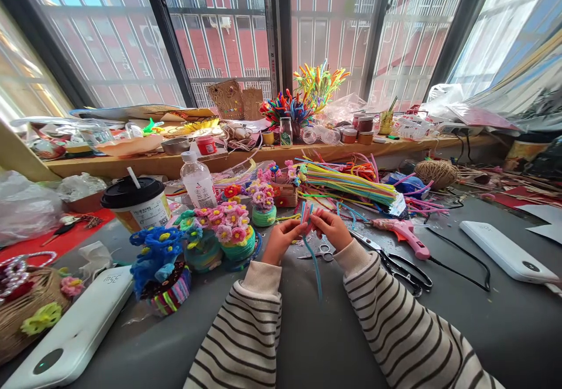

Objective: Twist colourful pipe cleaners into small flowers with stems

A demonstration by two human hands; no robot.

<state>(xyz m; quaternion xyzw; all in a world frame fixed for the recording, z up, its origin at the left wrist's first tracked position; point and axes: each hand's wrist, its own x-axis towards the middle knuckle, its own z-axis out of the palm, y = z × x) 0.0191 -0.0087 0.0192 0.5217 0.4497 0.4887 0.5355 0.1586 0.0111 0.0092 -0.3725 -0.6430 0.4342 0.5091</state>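
Observation:
Both hands meet above the grey tabletop, in front of the flower pots. My left hand (pixel 281 238) is closed on a few pipe cleaners (pixel 315 266), pink and light blue, with one blue end hanging down. From the other side, my right hand (pixel 332 229) pinches the same pipe cleaners near their upper part. Small scissors (pixel 324 253) lie on the table just behind and below the hands. To the right rest large black-handled scissors (pixel 401 269) and a pink glue gun (pixel 406 234). A bundle of yellow and green pipe cleaners (pixel 351 181) lies behind.
Left of the hands stand pots of pink flowers (pixel 230 223) and blue flowers (pixel 160 248), a water bottle (pixel 197 181) and a lidded cup (pixel 136 204). White power banks (pixel 504 251) lie at both sides. A black cable (pixel 465 260) runs along the right. A cluttered wooden sill (pixel 246 156) borders the back.

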